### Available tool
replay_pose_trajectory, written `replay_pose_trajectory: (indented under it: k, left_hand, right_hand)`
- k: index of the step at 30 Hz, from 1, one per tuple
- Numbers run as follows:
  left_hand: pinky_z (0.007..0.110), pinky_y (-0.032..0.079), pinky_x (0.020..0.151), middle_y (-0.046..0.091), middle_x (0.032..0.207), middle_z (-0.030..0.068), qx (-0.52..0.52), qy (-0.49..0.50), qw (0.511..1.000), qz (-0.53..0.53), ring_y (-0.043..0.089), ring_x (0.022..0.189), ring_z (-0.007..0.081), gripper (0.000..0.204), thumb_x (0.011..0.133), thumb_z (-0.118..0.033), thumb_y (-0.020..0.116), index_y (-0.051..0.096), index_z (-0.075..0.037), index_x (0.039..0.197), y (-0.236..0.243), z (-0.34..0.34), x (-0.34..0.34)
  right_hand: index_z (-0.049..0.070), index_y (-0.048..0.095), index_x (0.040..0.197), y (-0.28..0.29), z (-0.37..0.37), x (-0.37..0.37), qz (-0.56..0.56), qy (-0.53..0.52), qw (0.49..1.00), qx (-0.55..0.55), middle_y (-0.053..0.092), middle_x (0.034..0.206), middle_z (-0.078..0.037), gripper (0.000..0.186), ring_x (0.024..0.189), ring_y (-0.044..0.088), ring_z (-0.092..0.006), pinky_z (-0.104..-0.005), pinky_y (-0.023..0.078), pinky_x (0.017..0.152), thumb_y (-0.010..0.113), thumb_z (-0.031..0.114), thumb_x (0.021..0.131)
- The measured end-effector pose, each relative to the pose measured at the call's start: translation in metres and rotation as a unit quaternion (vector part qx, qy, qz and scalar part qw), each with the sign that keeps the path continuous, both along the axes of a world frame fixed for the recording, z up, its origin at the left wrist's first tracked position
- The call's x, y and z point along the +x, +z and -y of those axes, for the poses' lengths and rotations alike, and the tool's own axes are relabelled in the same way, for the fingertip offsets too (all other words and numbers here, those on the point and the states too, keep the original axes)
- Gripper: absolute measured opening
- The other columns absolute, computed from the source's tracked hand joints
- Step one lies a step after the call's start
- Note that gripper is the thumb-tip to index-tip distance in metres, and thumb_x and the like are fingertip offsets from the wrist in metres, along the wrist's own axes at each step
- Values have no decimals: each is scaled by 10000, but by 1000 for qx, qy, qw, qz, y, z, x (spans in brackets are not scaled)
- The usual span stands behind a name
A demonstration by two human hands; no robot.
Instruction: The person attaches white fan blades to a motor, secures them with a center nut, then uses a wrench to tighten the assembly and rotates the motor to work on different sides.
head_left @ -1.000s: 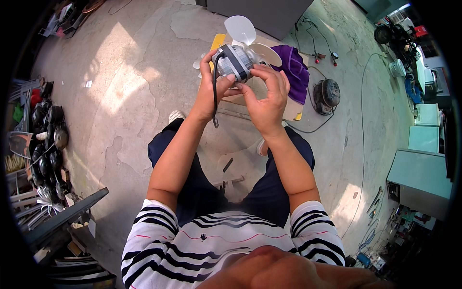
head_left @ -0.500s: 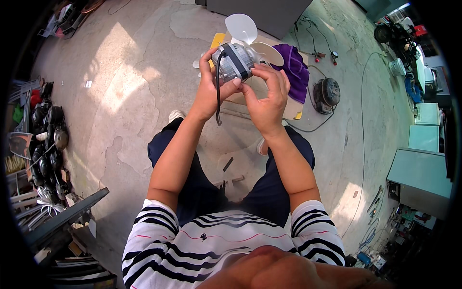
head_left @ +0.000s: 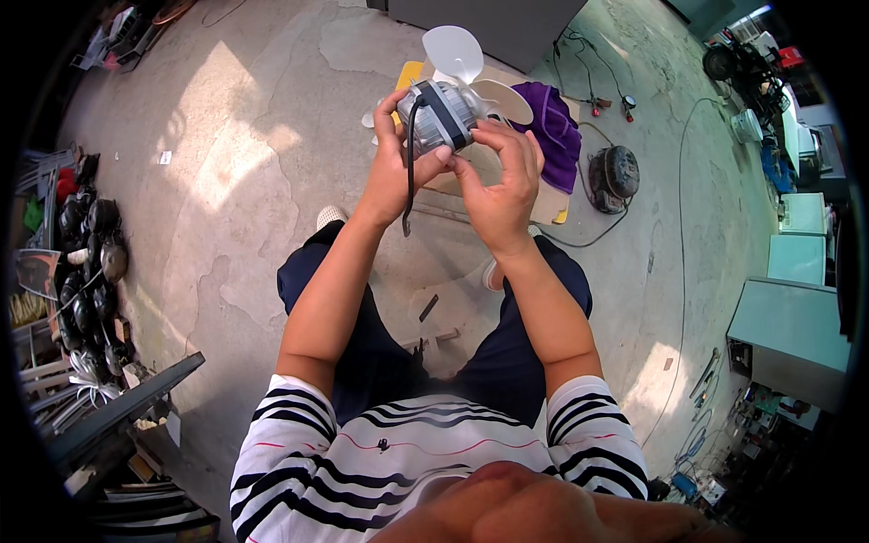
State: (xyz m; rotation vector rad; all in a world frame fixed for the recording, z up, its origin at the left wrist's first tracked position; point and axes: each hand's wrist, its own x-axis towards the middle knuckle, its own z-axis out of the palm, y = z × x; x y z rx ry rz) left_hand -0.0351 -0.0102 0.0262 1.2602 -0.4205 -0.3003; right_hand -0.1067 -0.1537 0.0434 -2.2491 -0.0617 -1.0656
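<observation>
Between both hands, above a low board [head_left: 561, 204] with yellow edges, is a silver fan motor [head_left: 434, 116] with a dark band and white fan blades [head_left: 454, 52]. My left hand [head_left: 393, 167] grips its left side, fingers up along the housing and thumb below. My right hand [head_left: 496, 176] holds the lower right of the motor, fingers bent onto it and thumb near the left one. A black cable [head_left: 410, 163] hangs from the motor past my left palm. A purple cloth [head_left: 552, 140] lies on the board's right part.
A black compressor [head_left: 614, 179] with hoses sits right of the board, gauges [head_left: 627, 109] above it. A grey cabinet [head_left: 489, 27] stands beyond. Piled black parts and metal scrap [head_left: 86, 262] line the left. Pale appliances [head_left: 783, 326] and a bucket [head_left: 747, 127] stand along the right.
Since a second ago the motor has tilted slightly, its blades shifting up and right. My left thumb has moved a little right, and the cable's hanging end has shifted slightly.
</observation>
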Motion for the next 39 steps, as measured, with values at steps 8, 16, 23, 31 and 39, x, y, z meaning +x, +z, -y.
replay_pose_trajectory:
  k: [8,16,23,31,39]
  left_hand:
    - [408,610,892,465,1337,256,-50,-16,998,-27,621,1158,331,902,866,-185,747,138,-153,1530,0,-1,-1]
    - [409,611,875,452,1400,234,-46,-12,997,-65,623,1162,319,954,849,-322,745,105,-217,1549,6,1,-2]
    - [408,606,878,436,1416,222,-30,-10,998,-58,602,1191,321,918,866,-345,710,110,-217,1549,9,0,-4]
    - [409,606,871,439,1415,219,-40,-6,997,-70,601,1199,329,911,870,-350,700,105,-215,1547,10,1,-4]
    - [407,612,861,439,1417,220,-57,-17,994,-93,601,1193,319,928,863,-355,714,104,-201,1546,8,-1,-2]
  right_hand:
    - [114,632,1101,0,-1,-1,5,-2,1000,5,701,1166,-49,434,1132,633,-259,-515,328,1101,850,126,725]
    - [115,634,1097,1,-1,-1,7,4,1000,-1,700,1159,-47,432,1136,633,-259,-515,322,1106,850,123,723]
    - [109,649,1099,1,-2,-2,9,0,1000,-1,697,1168,-50,428,1147,639,-268,-524,339,1122,859,108,726]
    - [117,639,1102,-1,-1,-1,15,0,1000,-3,700,1158,-45,442,1143,635,-260,-514,333,1110,860,125,719]
    - [121,633,1103,-2,-1,-1,15,-2,1000,-7,697,1160,-41,455,1138,633,-253,-508,330,1105,864,129,711]
